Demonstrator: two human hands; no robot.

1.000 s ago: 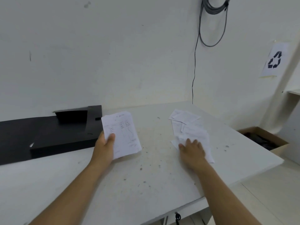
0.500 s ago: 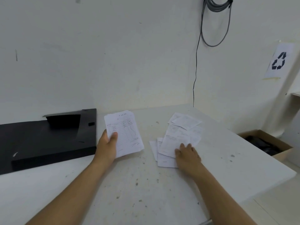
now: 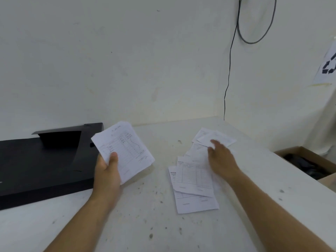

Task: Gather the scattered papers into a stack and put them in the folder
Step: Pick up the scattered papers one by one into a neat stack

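- my left hand (image 3: 107, 170) grips a small stack (image 3: 123, 150) of printed sheets by its near corner, thumb on top and fingers curled underneath, holding it tilted just above the table (image 3: 127, 224).
- my right hand (image 3: 221, 159) lies flat with the fingers relaxed and slightly spread on the loose papers (image 3: 195, 179), fingertips reaching the far sheets; it pinches nothing. it is a little blurred, so finer detail i cannot tell.
- the loose papers lie overlapped on the table to my right, well apart from the stack. the folder (image 3: 41, 164), black and lying open, sits on the table just beside my left hand, against the wall.
- handling, as i judge it: the sheets are thin, light and floppy, and they should slide easily on each other and on the table. pressing flat and dragging should bring them together; to lift them i would pinch an edge or corner of the whole bunch, since a single sheet will bend and droop.
- the held stack bends little, so it is probably several sheets thick; a firm thumb near the corner should do.
- count: one folder and one held stack, whose sheet number i cannot tell. of the loose papers i count about five or six, but the overlaps hide the edges, so that is a rough figure.
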